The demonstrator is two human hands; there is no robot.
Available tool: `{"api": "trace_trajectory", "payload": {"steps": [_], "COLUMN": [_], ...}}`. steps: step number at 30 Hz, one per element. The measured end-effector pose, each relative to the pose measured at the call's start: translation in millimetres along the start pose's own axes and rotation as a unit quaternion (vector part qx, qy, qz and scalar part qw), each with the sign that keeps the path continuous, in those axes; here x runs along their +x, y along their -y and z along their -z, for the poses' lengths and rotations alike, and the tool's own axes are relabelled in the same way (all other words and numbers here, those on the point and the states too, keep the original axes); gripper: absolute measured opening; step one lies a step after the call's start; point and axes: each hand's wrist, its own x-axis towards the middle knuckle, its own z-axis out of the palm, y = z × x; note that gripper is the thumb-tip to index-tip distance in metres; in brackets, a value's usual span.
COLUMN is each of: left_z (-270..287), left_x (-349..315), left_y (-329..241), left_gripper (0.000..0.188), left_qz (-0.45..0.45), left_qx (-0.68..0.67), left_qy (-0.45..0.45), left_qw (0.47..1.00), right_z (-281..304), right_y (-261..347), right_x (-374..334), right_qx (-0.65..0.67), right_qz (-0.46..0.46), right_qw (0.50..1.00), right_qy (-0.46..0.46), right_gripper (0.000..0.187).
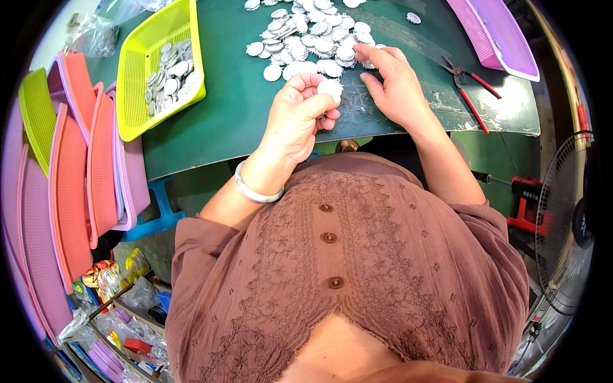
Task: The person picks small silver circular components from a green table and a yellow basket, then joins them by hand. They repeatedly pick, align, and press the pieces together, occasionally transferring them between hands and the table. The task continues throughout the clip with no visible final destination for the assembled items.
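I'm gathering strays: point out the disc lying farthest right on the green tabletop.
The lone grey disc beyond the right hand, between the pile and purple basket; the others lie further left, mostly bunched.

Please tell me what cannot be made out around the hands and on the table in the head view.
All in the head view:
- Held disc: its underside, hidden by the left hand.
- Right hand: whatever lies beneath its palm, covered by the hand itself.
- Disc pile: its far end, cut off by the top edge; lower discs, covered by upper ones.
- Purple basket: its far end, cut off by the top edge.
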Motion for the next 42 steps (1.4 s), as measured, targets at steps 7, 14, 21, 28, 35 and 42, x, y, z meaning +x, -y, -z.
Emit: {"api": "trace_trajectory", "payload": {"steps": [7, 14, 21, 28, 35, 42], "left_z": [-2.5, -1.3, -4.6, -5.5, -8.8, -1.2], "left_x": [0.7, 1.1, -0.3, -0.4, -2.4, 0.7], "left_y": [-1.3, -1.4, -5.3, -4.7, -6.1, -6.0], "left_gripper": [0.023, 0.021, 0.022, 0.027, 0.034, 0.022], "left_qz": [-0.011, -0.006, 0.004, -0.012, -0.021, 0.060], "left_qx": [0.025, 0.048, 0.068, 0.081, 0.100, 0.058], "left_qy": [-0.037, -0.049, -0.051, -0.051, -0.062, 0.005], "left_qw": [0.999, 0.998, 0.996, 0.995, 0.993, 0.996], "right_z": [3.3, 4.8, 8.8, 9.8, 9.4, 6.9], "right_y": [3.0, -5.8, -7.2, -6.7, -6.1, -10.2], "right_x": [-2.7, -2.4, -4.0, -4.1, -4.2, -5.9], "right_qx": [0.013, -0.068, -0.043, -0.055, -0.014, 0.110], "right_qz": [-0.021, -0.010, -0.051, -0.036, -0.045, -0.076], "right_qw": [0.999, 0.998, 0.998, 0.997, 0.999, 0.991], "right_qy": [0.030, -0.014, 0.018, 0.031, 0.014, 0.009], "right_gripper": [0.041, 0.044, 0.044, 0.048, 0.046, 0.043]}}
